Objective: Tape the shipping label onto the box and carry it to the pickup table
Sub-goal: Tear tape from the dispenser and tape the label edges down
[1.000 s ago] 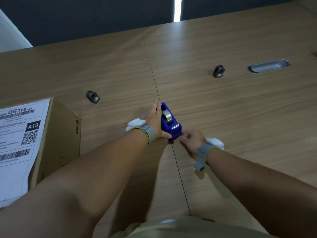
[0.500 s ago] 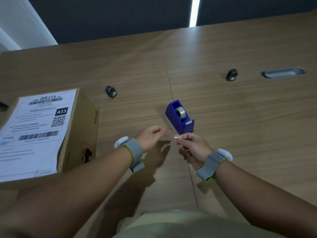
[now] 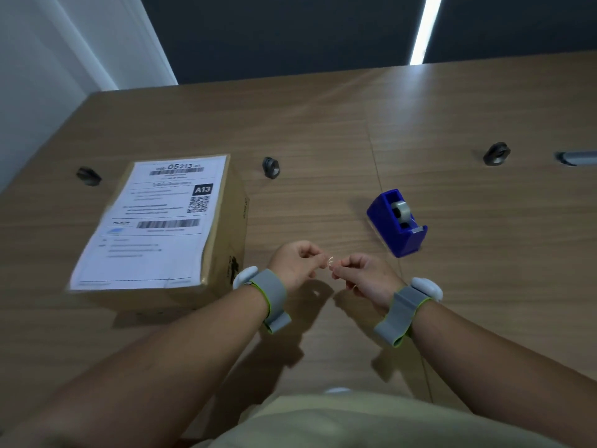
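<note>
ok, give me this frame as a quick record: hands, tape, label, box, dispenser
left hand: pinches one end of the tape strip
right hand: pinches the other end
tape strip: short, clear, held between the two hands above the table
shipping label: lies flat on top of the box; whether any tape holds it cannot be told
box: closed, on the table, left of the hands
tape dispenser: blue, roll inside, on the table right of the hands, untouched

matt wood table (image 3: 323,124), cardboard box (image 3: 223,227), paper label (image 3: 155,234)
</note>
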Available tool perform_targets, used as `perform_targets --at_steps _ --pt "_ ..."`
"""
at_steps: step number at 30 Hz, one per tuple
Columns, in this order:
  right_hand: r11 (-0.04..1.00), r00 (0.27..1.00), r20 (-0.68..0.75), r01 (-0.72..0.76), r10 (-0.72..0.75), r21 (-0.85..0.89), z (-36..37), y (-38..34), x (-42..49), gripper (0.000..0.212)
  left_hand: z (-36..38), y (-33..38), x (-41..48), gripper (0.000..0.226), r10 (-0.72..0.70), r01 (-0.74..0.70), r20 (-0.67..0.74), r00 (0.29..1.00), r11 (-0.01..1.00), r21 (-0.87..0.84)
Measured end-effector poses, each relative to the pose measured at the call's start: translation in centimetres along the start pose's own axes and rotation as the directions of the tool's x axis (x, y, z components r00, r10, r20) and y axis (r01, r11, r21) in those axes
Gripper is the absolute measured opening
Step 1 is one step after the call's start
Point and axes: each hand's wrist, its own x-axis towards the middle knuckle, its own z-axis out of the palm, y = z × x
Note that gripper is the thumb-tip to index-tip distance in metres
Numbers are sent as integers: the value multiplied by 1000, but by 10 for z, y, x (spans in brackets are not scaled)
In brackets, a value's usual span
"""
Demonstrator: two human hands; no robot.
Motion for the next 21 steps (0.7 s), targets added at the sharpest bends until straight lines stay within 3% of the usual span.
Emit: perform_targets --at_steps 8,10,21 --pt "987 999 11 -46 44 156 89 -50 3 5 -94 -2 -36 9 52 -68 -187 981 994 -80" --pt "983 999 38 -45 38 179 146 -73 6 7 -151 -13 -48 10 73 -92 -228 971 993 -76" --pt "975 1000 12 8 -11 220 279 -146 31 4 -303 -37 -45 14 133 -126 -273 953 991 40"
